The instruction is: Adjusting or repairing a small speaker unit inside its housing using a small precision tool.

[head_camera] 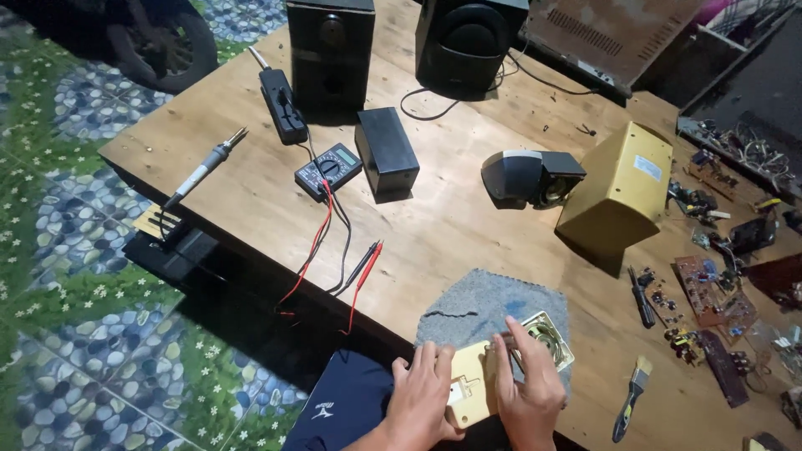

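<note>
At the near table edge, on the grey cloth point(489, 305), the left hand point(426, 397) closes on the yellow panel point(469, 386) while the right hand point(528, 388) grips beside the small speaker point(547, 338). Support the panel squarely; avoid straining the speaker.

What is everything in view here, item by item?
small speaker unit: one, gold, on the cloth, under both hands
cloth: one, grey, near table edge
multimeter: one, black, table centre-left, red and black leads
soldering iron: one, grey, left table edge
black box: one, beside the multimeter
black speakers: two, far side
grey speaker: one, on its side, centre
gold speaker box: one, tipped, right
brush: one, yellow handle, right front
circuit boards: several, brown, right edge
table: one, wooden
left hand: on the gold unit
right hand: on the gold unit
</note>
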